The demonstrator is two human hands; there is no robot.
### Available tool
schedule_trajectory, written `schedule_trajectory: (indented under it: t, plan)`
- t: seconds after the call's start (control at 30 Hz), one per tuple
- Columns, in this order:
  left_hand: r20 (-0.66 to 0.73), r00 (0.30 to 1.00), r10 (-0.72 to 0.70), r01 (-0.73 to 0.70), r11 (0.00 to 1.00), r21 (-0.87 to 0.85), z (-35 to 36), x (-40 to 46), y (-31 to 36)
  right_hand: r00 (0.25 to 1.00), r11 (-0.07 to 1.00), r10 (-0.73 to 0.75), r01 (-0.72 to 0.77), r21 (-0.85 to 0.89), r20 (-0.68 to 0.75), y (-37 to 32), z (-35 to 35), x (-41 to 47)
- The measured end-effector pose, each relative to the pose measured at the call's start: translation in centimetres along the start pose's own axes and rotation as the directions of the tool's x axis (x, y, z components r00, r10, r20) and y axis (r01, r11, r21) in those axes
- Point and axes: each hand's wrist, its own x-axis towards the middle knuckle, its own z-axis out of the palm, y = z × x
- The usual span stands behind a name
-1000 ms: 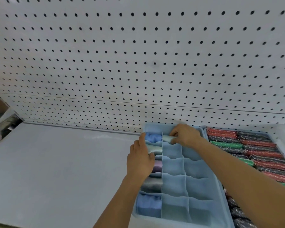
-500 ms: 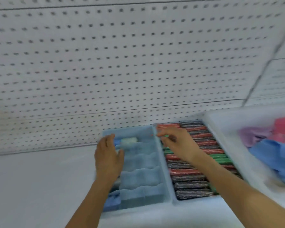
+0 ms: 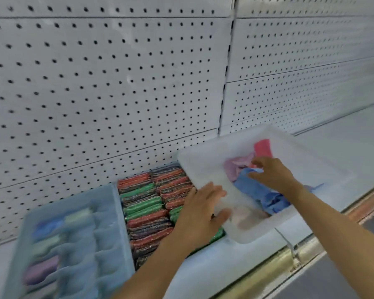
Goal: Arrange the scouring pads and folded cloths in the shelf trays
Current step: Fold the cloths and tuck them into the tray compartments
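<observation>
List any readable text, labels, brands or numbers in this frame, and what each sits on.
None can be read.
White perforated back panel: holes only, no print.
Pale blue divided plastic tray: no label visible; motion-blurred.
Red, green and dark glittery scouring pads: no readable packaging text.
Translucent white plastic bin of loose coloured cloths: no markings seen.
Metal shelf edge strip: blurred, nothing legible.

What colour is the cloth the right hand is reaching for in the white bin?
Blue cloth, under the right hand; head view.
</observation>
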Motion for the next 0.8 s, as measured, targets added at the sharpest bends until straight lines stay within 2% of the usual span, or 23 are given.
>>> schedule_trajectory:
  t: [0.07, 0.17, 0.3, 0.33, 0.37, 0.43, 0.5, 0.53, 0.6, 0.7, 0.8]
  plan:
    - [0.052, 0.998, 0.033, -0.034, 0.999, 0.019, 0.7, 0.3, -0.2, 0.998, 0.995, 0.010, -0.004, -0.103, 0.061, 1.5, -0.1, 1.4]
    - [0.071, 0.997, 0.020, -0.014, 0.997, -0.080, 0.8, 0.4, -0.5, 0.989, 0.980, 0.006, 0.024, -0.198, 0.146, 1.8, 0.7, 3.2]
    - [0.060, 0.998, -0.011, 0.016, 0.995, -0.095, 1.1, 0.3, -0.2, 0.991, 0.920, 0.072, -0.023, -0.390, 0.113, 0.4, 1.5, 4.0]
    - [0.080, 0.996, -0.027, 0.036, 0.992, -0.118, 1.0, 0.3, -0.1, 0.994, 0.935, 0.063, -0.029, -0.355, 0.086, 0.1, 1.3, 3.9]
    - [0.099, 0.994, -0.047, 0.062, 0.987, -0.150, 0.7, 0.3, 0.1, 0.996, 0.969, 0.042, -0.023, -0.246, 0.073, -0.3, 0.9, 3.9]
    - [0.127, 0.984, -0.122, 0.153, 0.950, -0.273, -0.5, 0.6, 0.7, 0.998, 0.993, -0.044, 0.038, 0.110, 0.048, -1.6, -0.9, 3.0]
    - [0.087, 0.968, -0.236, 0.250, 0.866, -0.432, -2.2, 1.2, 1.4, 0.992, 0.910, -0.123, 0.103, 0.402, 0.024, -4.0, -3.5, 1.0]
    - [0.038, 0.961, -0.273, 0.257, 0.837, -0.483, -3.3, 1.7, 1.8, 0.987, 0.868, -0.162, 0.137, 0.478, 0.011, -5.3, -4.8, -0.1]
    - [-0.039, 0.960, -0.278, 0.211, 0.806, -0.553, -5.5, 3.0, 2.6, 0.972, 0.812, -0.234, 0.202, 0.548, -0.011, -8.1, -6.9, -1.9]
    - [-0.082, 0.970, -0.231, 0.139, 0.794, -0.592, -9.0, 5.1, 3.2, 0.931, 0.721, -0.364, 0.306, 0.622, -0.036, -12.3, -9.4, -4.3]
    - [-0.140, 0.969, -0.205, 0.070, 0.768, -0.636, -12.9, 5.6, 3.4, 0.895, 0.635, -0.424, 0.403, 0.659, -0.139, -15.6, -11.2, -5.9]
